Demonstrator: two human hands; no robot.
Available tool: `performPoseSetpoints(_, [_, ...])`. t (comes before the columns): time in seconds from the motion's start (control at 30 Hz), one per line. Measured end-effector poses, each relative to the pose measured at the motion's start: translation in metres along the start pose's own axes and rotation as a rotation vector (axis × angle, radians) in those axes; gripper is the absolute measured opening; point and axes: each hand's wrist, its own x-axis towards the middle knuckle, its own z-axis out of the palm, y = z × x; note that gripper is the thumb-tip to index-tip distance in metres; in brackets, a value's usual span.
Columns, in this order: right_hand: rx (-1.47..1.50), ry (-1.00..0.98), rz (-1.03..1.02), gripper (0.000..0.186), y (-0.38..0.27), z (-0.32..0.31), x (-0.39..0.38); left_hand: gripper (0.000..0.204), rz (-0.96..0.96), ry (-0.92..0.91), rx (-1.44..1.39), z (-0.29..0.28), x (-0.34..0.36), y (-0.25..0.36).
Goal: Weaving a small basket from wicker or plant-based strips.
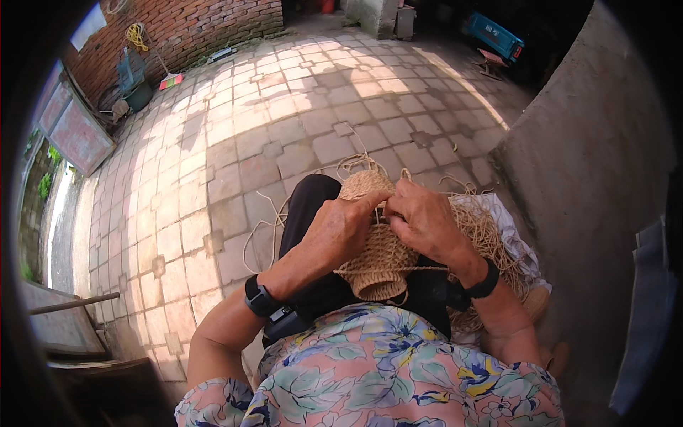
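A tan woven straw basket point(380, 257) lies across my lap, its round open mouth toward my body. My left hand point(345, 226) is closed on its far part, index finger stretched toward the right hand. My right hand point(425, 222) pinches straw cord at the same spot, and a small loop of cord point(405, 173) stands up beyond its fingers. The fingertips of both hands almost meet, and the exact grip between them is partly hidden. One straight strand point(427, 268) runs across the basket near its mouth. Dark bands circle both my wrists.
Beside my right leg, a tangled heap of straw cord point(487, 235) rests on white cloth point(506, 226). Loose strands trail over the paved floor point(235, 153). A grey wall point(590, 149) rises at the right. Farther off stand a broom point(171, 80), a bucket point(137, 95) and a blue vehicle point(496, 37).
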Motion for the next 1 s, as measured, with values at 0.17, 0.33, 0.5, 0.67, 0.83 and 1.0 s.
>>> performPoseSetpoints(0.17, [0.091, 0.016, 0.001, 0.009, 0.003, 0.007, 0.000, 0.043, 0.073, 0.011, -0.264, 0.001, 0.011, -0.012])
performPoseSetpoints(0.33, [0.056, 0.168, -0.024, 0.016, -0.016, 0.011, 0.000, 0.037, -0.025, 0.041, -0.302, -0.010, 0.004, -0.022])
performPoseSetpoints(0.5, [0.269, 0.190, 0.024, 0.018, -0.007, 0.012, -0.008, 0.034, -0.459, 0.203, 0.143, -0.062, -0.054, -0.088])
performPoseSetpoints(0.67, [0.226, 0.199, -0.119, 0.016, -0.023, 0.019, 0.006, 0.040, -0.449, 0.027, -0.002, -0.045, -0.099, -0.103])
performPoseSetpoints(0.83, [0.158, 0.180, -0.134, 0.014, -0.022, 0.025, 0.008, 0.041, -0.645, -0.012, -0.900, -0.023, -0.083, -0.052])
performPoseSetpoints(1.0, [0.207, 0.196, -0.098, 0.014, -0.016, 0.029, 0.003, 0.044, -0.714, 0.123, -1.653, 0.012, -0.075, -0.055])
